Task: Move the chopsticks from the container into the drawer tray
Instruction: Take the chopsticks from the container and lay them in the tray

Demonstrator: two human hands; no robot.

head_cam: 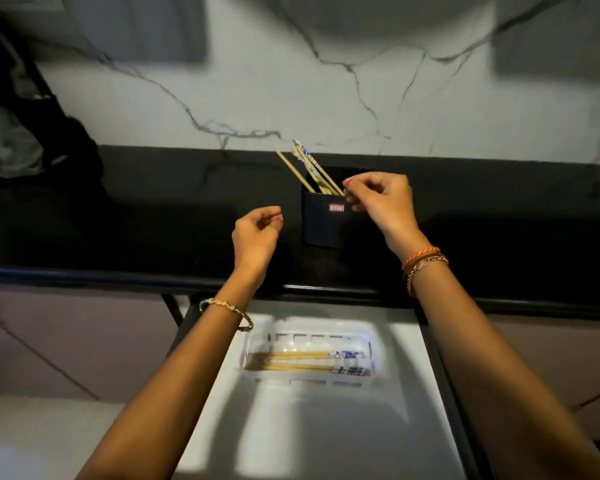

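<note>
A dark container [323,220] stands on the black counter, with several bamboo chopsticks [307,168] leaning out of it to the upper left. My right hand [381,202] hovers at the container's right rim, its fingertips pinching at the lower part of a chopstick. My left hand [257,233] floats to the left of the container, fingers loosely curled and holding nothing. Below the counter, a white tray [374,336] sits in the pulled-out drawer and holds several chopsticks [302,362] lying flat, their blue-patterned ends to the right.
The black counter [153,220] runs across the view below a marble-patterned wall [326,81]. A dark bag [32,133] sits at far left. The white drawer floor [309,427] extends toward me, with cabinet fronts [66,341] on both sides.
</note>
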